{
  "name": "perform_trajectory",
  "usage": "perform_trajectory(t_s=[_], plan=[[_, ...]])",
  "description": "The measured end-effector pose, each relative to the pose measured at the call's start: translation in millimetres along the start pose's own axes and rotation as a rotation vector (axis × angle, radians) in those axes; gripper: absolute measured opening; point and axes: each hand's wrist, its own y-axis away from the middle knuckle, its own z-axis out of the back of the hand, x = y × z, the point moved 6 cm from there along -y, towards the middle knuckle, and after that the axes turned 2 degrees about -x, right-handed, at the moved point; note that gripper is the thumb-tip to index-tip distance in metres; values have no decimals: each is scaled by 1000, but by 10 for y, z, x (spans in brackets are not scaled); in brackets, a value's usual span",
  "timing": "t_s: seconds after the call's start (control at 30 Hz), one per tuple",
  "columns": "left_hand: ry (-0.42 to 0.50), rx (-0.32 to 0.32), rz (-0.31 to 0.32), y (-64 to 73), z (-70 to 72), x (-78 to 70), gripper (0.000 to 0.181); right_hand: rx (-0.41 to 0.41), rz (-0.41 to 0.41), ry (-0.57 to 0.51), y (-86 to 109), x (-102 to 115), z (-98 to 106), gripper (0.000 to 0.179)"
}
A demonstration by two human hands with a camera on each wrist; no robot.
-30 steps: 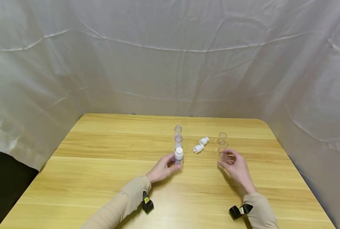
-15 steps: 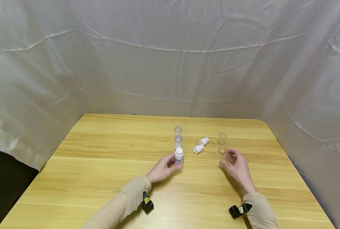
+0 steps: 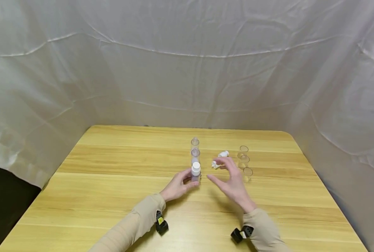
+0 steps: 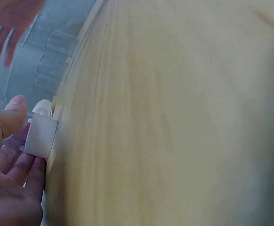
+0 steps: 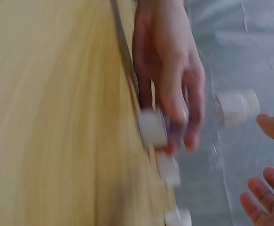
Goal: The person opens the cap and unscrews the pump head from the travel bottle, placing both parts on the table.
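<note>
My left hand (image 3: 178, 187) grips a small clear bottle with a white top (image 3: 195, 168), thumb on the near side and fingers round the far side. The bottle stands upright on the table, and its pale base (image 4: 41, 136) shows between thumb and fingers in the left wrist view. My right hand (image 3: 232, 183) holds nothing; its thumb and fingers are spread just right of the bottle. Behind its fingertips lie two white pump-like pieces, the nearer one (image 3: 215, 165) partly hidden and the farther one (image 3: 223, 154) mostly visible.
Two more clear bottles, a nearer one (image 3: 195, 154) and a farther one (image 3: 194, 143), line up behind the held bottle. To the right, three clear cup-like covers (image 3: 248, 172) stand in a row on the wooden table (image 3: 111, 157). Grey cloth (image 3: 187, 77) hangs round the table.
My right hand has left the nearest clear cover standing at the end of its row and moved left toward the held bottle. My left hand has stayed on the bottle.
</note>
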Motion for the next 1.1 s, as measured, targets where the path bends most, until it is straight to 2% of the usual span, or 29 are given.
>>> perform_trajectory(t_s=[0.13,0.33,0.63,0.87,1.0,1.1], plan=[[-7,-4,-21,-6,5,-7,43,81,-25,-36,-49,101,-261,56],[-15,-10,-46,-12,7,-15,43,116,-47,-47,-107,140,-452,55],[-29,-22,-40,-7,14,-13,44,108,-84,-39,-153,137,-484,46],[-33,-16,-36,0,16,-28,43,112,-42,-72,-157,155,-475,44],[-27,-9,-34,-1,24,-36,41,141,-9,-93,-155,164,-473,45],[-17,-4,-41,-6,20,-29,42,187,-15,-105,-144,150,-487,52]])
